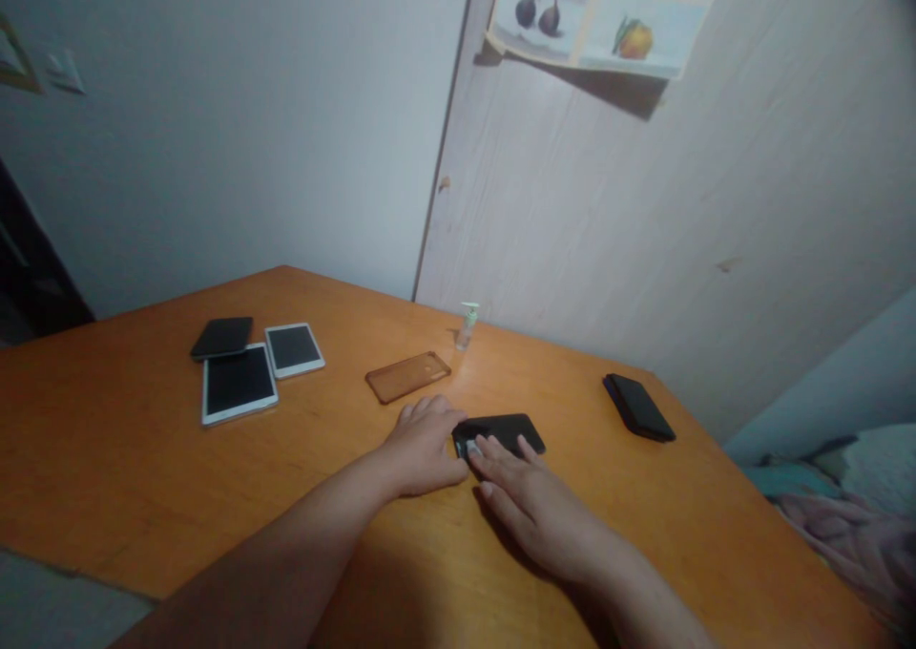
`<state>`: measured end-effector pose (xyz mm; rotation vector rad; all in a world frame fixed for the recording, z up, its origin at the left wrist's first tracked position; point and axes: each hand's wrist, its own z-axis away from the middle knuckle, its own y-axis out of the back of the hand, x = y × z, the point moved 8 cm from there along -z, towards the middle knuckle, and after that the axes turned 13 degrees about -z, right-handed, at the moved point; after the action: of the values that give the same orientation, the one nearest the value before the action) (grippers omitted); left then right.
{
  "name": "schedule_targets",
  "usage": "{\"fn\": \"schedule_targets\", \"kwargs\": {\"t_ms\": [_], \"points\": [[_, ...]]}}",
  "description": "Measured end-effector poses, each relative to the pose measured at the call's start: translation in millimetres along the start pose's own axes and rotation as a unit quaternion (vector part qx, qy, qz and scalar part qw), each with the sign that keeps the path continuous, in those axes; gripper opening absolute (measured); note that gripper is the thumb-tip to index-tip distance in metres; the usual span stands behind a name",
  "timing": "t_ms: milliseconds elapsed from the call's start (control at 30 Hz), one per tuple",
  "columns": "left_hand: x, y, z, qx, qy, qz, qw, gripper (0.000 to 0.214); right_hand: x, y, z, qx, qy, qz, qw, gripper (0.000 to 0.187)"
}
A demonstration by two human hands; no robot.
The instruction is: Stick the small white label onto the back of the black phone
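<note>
A black smartphone (510,429) lies flat on the wooden table in front of me. My left hand (427,447) is closed around its left end, with the thumb at the near edge and the fingers at the far edge. My right hand (533,496) rests with outstretched fingers on the phone's near side. By those fingertips shows a small whitish patch (472,448); I cannot tell whether it is a cloth or a reflection. Beyond my left hand lies a clear brownish phone case (407,378). A small clear pump bottle (465,328) stands upright behind the phone.
At the left of the table (107,439) lie two white tablets (239,383) and a dark, flat device (222,337) overlapping one of them. A black wallet-like case (638,408) sits near the right edge. Wall and wooden panel border the far side.
</note>
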<state>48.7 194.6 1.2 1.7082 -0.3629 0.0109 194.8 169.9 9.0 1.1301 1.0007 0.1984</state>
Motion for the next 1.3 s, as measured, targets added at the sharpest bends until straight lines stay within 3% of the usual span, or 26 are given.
{"fn": "schedule_targets", "kwargs": {"t_ms": [167,333,400,600,800,1033,1233,1300], "points": [[0.1,-0.7,-0.3,0.001,-0.006,0.007,1.0,0.053,37.6,21.6,3.7,0.091,-0.11,0.063,0.988,0.053],[-1.0,-1.1,-0.3,0.008,-0.006,0.007,1.0,0.058,6.0,-0.8,1.5,0.003,-0.009,0.011,1.0,0.053],[-1.4,-1.1,-0.3,0.007,-0.005,0.005,1.0,0.059,5.0,-2.1,2.3,-0.006,-0.006,0.003,1.0,0.053],[-0.8,-1.0,-0.5,0.002,0.0,0.012,1.0,0.052,50.3,25.6,8.8,0.105,-0.147,0.107,0.978,0.055],[-3.1,-2.6,-1.0,0.005,0.001,0.014,1.0,0.057,8.5,2.6,6.8,0.019,-0.03,0.051,0.998,0.054],[-1.4,-1.3,-1.4,0.001,-0.005,0.013,1.0,0.054,41.6,25.2,12.1,0.097,-0.14,0.095,0.981,0.054],[-2.8,-3.4,-1.5,-0.004,0.008,0.002,1.0,0.057,-5.9,-1.2,5.2,0.017,-0.005,0.041,0.999,0.052],[-2.6,-3.1,-1.6,0.001,0.005,0.003,1.0,0.057,-6.0,-1.8,4.3,0.012,-0.003,0.041,0.999,0.052]]}}
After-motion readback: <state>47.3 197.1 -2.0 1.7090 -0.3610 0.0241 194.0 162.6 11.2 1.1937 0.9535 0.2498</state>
